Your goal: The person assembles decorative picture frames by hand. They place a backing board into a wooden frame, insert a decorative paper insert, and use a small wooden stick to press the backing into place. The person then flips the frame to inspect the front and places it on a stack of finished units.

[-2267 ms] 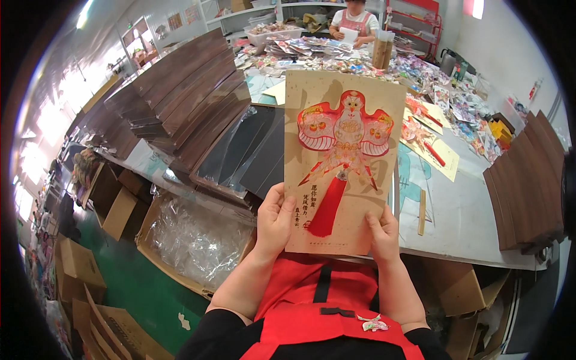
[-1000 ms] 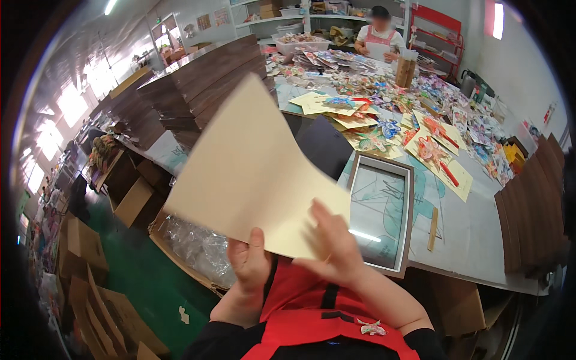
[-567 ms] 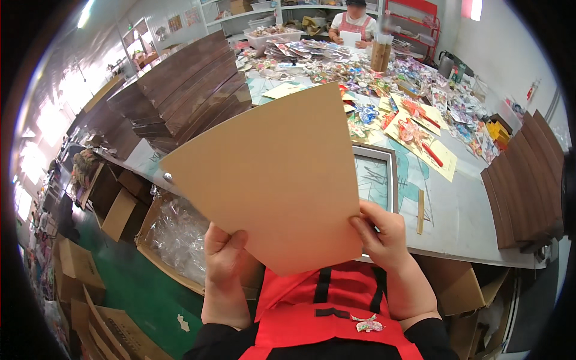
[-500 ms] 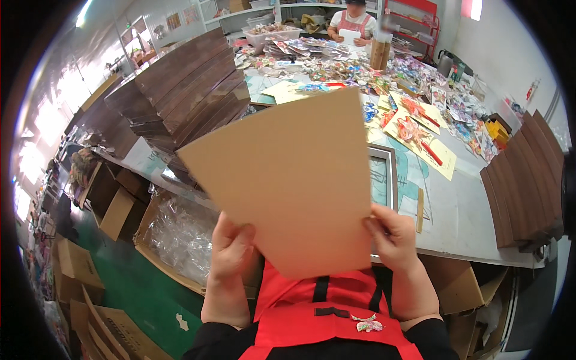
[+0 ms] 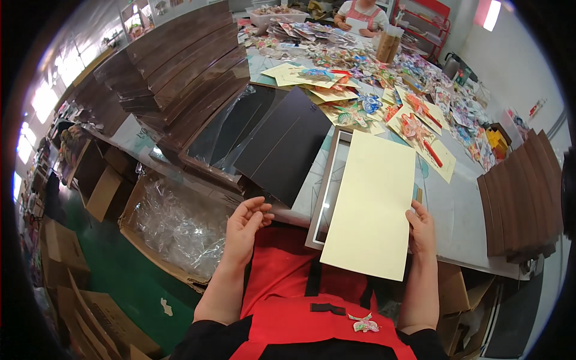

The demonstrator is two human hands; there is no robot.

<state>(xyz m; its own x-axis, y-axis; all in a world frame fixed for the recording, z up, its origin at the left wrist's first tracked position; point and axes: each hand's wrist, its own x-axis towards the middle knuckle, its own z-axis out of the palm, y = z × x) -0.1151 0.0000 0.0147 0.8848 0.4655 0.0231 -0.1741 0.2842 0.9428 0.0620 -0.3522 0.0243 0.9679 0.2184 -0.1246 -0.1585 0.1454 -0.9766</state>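
A pale yellow rectangular board [image 5: 375, 204] is held at its right edge by my right hand [image 5: 423, 231], thumb on the near face. It slants over a picture frame with a brown outer edge and white inner border [image 5: 320, 217], covering most of it. My left hand [image 5: 245, 228] hovers off the table's front edge, fingers loosely curled and holding nothing. Just beyond that hand lies a dark backing panel [image 5: 285, 144], overlapping a brown frame in clear plastic wrap [image 5: 225, 135]. A short wooden strip [image 5: 418, 194] shows partly behind the yellow board.
Stacks of brown frames stand at left [image 5: 180, 66] and right [image 5: 522, 198]. Paper cutouts on yellow cards [image 5: 414, 129] and a heap of colourful pieces [image 5: 336, 45] cover the far table. A carton of clear plastic [image 5: 180, 228] sits lower left. Another person [image 5: 363, 18] works across the table.
The board has turned from its brown face to its yellow face and come down over the frame. My left hand has let go of it; my right still grips its edge.
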